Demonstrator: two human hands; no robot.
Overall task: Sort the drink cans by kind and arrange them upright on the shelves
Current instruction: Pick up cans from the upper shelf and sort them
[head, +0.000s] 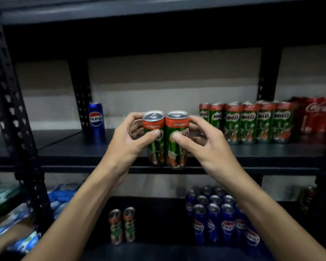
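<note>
My left hand (129,143) grips one green Milo can (154,147) and my right hand (201,146) grips a second Milo can (177,149). Both cans are upright, side by side and touching, held at the front edge of the middle shelf (83,155). A row of several Milo cans (252,123) stands upright on that shelf to the right. Red Coca-Cola cans (316,115) stand at its far right. A lone blue Pepsi can (96,120) stands at its left.
On the lower shelf, two Milo cans (121,225) stand at the centre and a cluster of several Pepsi cans (220,217) at the right. Blue and green packets (17,213) lie at the lower left. A perforated black upright post (9,110) rises on the left.
</note>
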